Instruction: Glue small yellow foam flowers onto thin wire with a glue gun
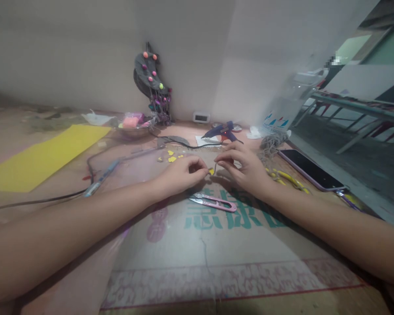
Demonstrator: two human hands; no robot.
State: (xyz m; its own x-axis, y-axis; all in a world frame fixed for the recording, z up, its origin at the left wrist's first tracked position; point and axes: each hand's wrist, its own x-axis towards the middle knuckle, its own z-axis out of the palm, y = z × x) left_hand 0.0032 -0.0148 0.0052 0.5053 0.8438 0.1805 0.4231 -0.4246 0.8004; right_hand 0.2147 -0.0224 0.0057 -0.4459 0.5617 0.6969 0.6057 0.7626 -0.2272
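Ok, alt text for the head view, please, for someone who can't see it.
The left hand pinches a tiny yellow piece at mid-table, with the right hand fingertips right beside it. Pink snips lie just nearer the camera; a glue gun, a phone and a yellow sheet lie around.

Two hands meet mid-table (62, 183). The left hand (180, 175) and right hand (246, 168) pinch a small piece (212, 171) between their fingertips. Thread snips (213, 202) lie just before them, nearer the person. Cut scraps (171, 156) lie behind the left hand and a glue gun (223, 131) behind the right. A phone (310, 168) lies far right, a paper sheet (42, 157) far left, and an ornament (153, 83) stands in the back corner.
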